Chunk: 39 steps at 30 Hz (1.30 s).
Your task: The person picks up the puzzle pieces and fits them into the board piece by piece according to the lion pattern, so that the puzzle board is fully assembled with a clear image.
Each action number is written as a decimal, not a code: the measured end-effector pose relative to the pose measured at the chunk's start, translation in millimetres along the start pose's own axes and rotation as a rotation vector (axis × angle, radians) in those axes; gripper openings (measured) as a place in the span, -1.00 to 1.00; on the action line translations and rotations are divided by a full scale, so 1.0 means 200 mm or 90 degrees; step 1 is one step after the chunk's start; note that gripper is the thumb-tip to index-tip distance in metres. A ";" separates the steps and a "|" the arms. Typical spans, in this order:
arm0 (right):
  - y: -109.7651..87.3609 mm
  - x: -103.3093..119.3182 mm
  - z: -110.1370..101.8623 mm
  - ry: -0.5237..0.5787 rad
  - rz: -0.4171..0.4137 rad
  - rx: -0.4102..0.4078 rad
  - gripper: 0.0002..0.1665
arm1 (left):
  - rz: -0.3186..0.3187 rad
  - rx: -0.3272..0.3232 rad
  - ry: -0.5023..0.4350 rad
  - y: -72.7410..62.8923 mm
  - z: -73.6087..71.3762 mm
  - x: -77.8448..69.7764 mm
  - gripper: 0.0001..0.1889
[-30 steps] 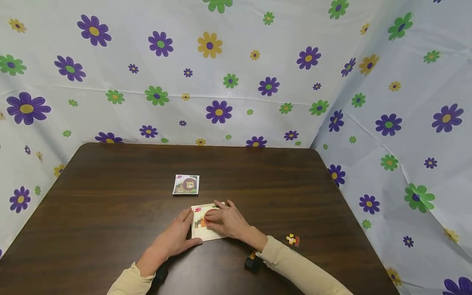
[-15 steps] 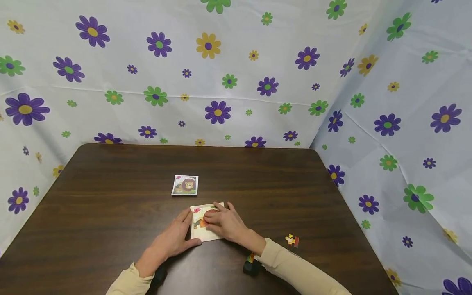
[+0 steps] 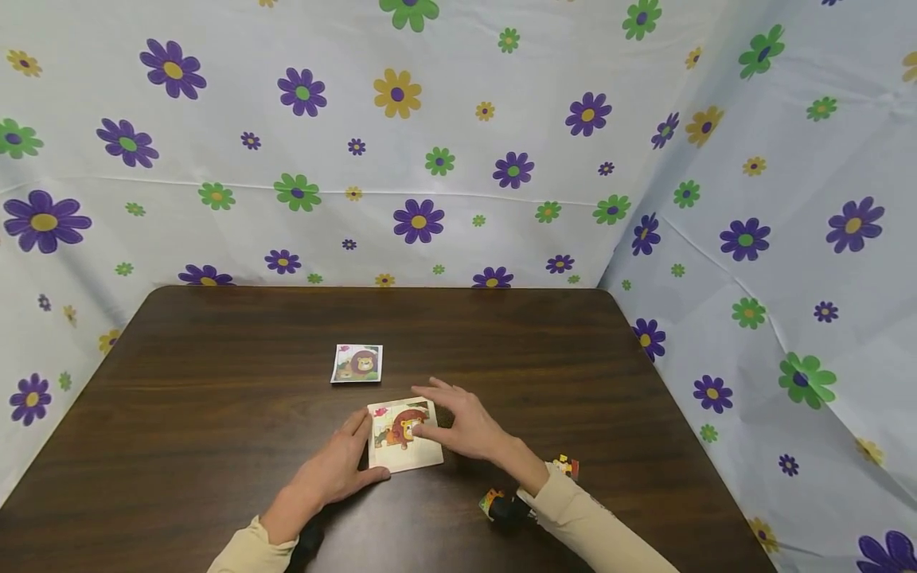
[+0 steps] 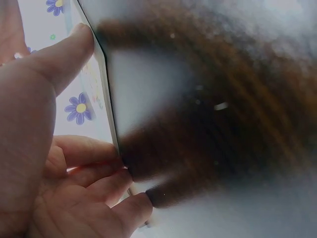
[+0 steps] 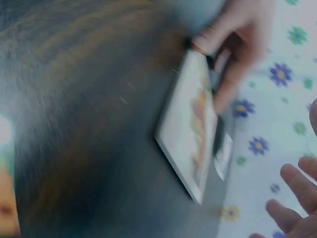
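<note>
A small white puzzle board [image 3: 404, 454] with a partly built lion picture lies on the dark wooden table [image 3: 215, 414]. My left hand [image 3: 349, 458] rests flat against the board's left edge, with its thumb along the near edge. The left wrist view shows that thumb [image 4: 74, 47] pressed on the thin board edge [image 4: 105, 84]. My right hand [image 3: 462, 423] hovers at the board's right side with fingers spread, holding nothing; its thumb is close to the picture. In the blurred right wrist view the board [image 5: 190, 134] appears edge-on, with the left hand [image 5: 233, 44] beyond it.
A small lion picture card [image 3: 357, 363] lies just beyond the board. A few loose puzzle pieces [image 3: 566, 465] sit by my right forearm. Flowered cloth [image 3: 430, 159] walls the table at the back and right. The table edge runs along the left.
My right hand has come off the board and shifted right with fingers spread, uncovering the lion picture. The left hand has stayed at the board's left edge.
</note>
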State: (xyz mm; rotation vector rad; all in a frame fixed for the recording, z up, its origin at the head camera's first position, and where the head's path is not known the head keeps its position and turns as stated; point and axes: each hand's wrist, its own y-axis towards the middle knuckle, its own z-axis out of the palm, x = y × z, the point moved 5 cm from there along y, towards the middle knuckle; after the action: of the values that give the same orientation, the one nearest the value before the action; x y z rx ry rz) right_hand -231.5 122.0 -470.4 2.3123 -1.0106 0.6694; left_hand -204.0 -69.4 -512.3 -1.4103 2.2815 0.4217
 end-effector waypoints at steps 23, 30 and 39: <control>-0.78 -0.40 -0.50 -0.125 0.308 -0.017 -0.49 | 0.006 -0.004 -0.006 0.00 0.00 0.01 -0.04; -0.85 -0.43 -0.49 -0.121 0.351 0.072 -0.39 | 0.015 -0.018 0.000 0.00 -0.02 0.01 -0.05; -0.86 -0.44 -0.45 -0.133 0.352 0.058 -0.57 | 0.020 -0.016 0.009 0.00 -0.01 0.00 -0.05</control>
State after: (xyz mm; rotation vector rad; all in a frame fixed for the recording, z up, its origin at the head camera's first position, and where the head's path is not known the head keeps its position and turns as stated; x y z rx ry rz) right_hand -171.2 323.9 -503.3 2.2163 -1.7830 0.6969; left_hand -204.1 -70.6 -511.4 -1.3959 2.3195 0.4521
